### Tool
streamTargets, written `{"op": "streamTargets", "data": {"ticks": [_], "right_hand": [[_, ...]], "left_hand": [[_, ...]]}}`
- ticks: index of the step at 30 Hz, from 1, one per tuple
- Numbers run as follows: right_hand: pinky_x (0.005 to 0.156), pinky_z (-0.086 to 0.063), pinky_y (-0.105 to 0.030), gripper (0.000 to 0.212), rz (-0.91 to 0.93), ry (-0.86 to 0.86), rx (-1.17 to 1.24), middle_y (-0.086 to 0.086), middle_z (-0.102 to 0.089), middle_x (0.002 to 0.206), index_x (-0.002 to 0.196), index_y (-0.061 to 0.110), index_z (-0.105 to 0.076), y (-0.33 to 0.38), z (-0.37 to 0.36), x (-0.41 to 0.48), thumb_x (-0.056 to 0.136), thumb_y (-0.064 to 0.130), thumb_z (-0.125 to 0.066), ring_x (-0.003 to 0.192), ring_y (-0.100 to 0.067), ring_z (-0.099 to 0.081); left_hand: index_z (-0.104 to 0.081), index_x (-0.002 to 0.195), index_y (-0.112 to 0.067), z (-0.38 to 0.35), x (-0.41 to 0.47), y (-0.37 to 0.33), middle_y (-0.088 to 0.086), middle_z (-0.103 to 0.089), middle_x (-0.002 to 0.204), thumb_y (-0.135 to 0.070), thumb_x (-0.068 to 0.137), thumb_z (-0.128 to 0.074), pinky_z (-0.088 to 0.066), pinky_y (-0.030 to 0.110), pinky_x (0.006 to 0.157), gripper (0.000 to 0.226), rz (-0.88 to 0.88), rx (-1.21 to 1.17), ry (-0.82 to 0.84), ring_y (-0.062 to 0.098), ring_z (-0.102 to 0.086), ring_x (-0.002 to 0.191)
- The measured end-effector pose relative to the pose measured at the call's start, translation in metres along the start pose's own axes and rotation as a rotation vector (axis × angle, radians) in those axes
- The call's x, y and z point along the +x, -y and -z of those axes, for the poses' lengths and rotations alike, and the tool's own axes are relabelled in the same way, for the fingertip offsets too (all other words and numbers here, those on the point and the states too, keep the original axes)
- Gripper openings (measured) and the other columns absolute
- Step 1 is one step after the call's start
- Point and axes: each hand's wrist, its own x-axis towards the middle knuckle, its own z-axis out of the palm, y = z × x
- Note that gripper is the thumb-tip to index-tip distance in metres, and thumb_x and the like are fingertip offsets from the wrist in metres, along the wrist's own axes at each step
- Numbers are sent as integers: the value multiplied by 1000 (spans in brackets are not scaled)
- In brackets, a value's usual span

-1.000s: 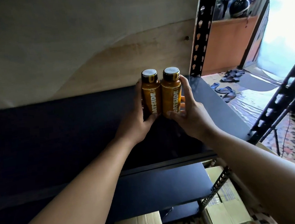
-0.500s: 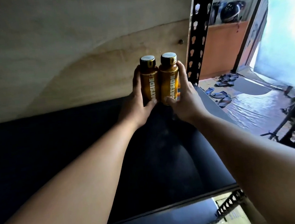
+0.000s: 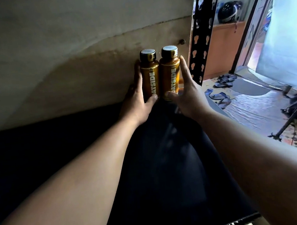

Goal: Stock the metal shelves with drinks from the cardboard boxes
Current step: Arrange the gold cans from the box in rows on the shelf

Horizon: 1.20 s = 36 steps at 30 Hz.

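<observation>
Bottles are standing upright side by side and touching each other, the left bottle (image 3: pixel 150 78) and the right bottle (image 3: pixel 170 74), at the far right end of the shelf (image 3: pixel 166 164), close up against the board (image 3: pixel 86 73) behind it. Each one is showing white block letters running up its side, reading "ATSIDE"; your thumbs are covering whatever comes before the A. Smaller print near the shoulders is blurring too much to read. Both bodies are glossy amber-gold cylinders, rounding in at the shoulder to black caps with pale flat tops and a gold mark on the cap's side.

Your left grip (image 3: pixel 136 102) is curling round the left bottle, fingers running up its outer side and thumb pressing across its lower front. Your right grip (image 3: pixel 187 94) is holding the right bottle the same way, mirrored. Your thumbs are hiding the bases, so I cannot tell whether the bottles are resting on the shelf.

The shelf is looking dark, smooth and flat. The board is looking like pale, stained plywood, with a small round bolt (image 3: pixel 182 41) sitting in it just right of the caps. Just beside your right grip a black metal upright (image 3: pixel 202 36) is rising, punched with keyhole slots. Beyond it a dark helmet (image 3: pixel 228 12) is lying on an orange-brown cabinet (image 3: pixel 225 51), and sandals (image 3: pixel 222 80) are lying on the floor (image 3: pixel 251 110).
</observation>
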Motion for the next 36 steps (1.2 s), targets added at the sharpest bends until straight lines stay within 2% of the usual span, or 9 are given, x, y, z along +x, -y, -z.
{"op": "streamTargets", "data": {"ticks": [2,8,11,15,19,26,32,36], "right_hand": [[101,-51,-52,108,-12,-16,-4,1,-49,154,160,48,2,-2,-1,2,90,23,-76,118,-24,-65],[99,-53,-51,105,-55,-68,-16,1,-60,144,156,57,0,-5,-8,3,89,29,-77,111,-25,-69],[97,-54,-54,104,-66,-63,17,-1,-61,143,154,60,-1,-6,-10,4,89,30,-76,110,-26,-69],[98,-54,-50,104,-90,-45,-6,-1,-62,140,158,52,-6,-9,-8,6,87,29,-78,111,-24,-68],[94,-56,-51,103,-88,-42,20,5,-63,135,155,55,-12,-10,-9,7,84,24,-80,109,-22,-67],[96,-56,-52,106,-93,-24,0,2,-65,136,155,57,-5,-11,-8,6,87,27,-79,112,-21,-68],[98,-55,-52,114,-90,-26,22,-2,-64,139,151,64,6,-7,-7,5,88,22,-78,112,-22,-69],[99,-54,-51,111,-79,-22,33,-3,-59,145,153,61,6,-2,-6,2,89,24,-77,112,-23,-68]], "left_hand": [[7,160,-34,-3,1,0,6,-26,165,-40,100,-59,-34,45,117,89,7,13,3,27,-36,145],[3,161,-33,-5,2,-1,5,-33,162,-42,101,-56,-37,40,114,85,10,47,-25,28,-41,143],[3,161,-33,-5,0,-2,5,-36,161,-42,101,-56,-37,37,111,85,5,69,-40,27,-43,141],[4,161,-34,-5,-2,-2,5,-36,161,-43,99,-60,-37,37,110,89,4,72,-46,27,-43,141],[3,161,-33,-5,-2,-2,4,-34,162,-38,99,-61,-37,37,113,89,0,60,-51,25,-41,142],[6,160,-35,-5,-1,-1,3,-31,163,-39,100,-60,-35,38,113,89,3,37,-40,25,-40,143],[16,146,-52,0,-8,-7,-3,-28,165,-30,99,-62,-34,38,114,93,-76,21,-75,23,-41,143],[13,154,-48,1,-9,-7,-3,-30,164,-33,98,-64,-34,42,116,96,-70,3,-69,24,-41,143]]}}
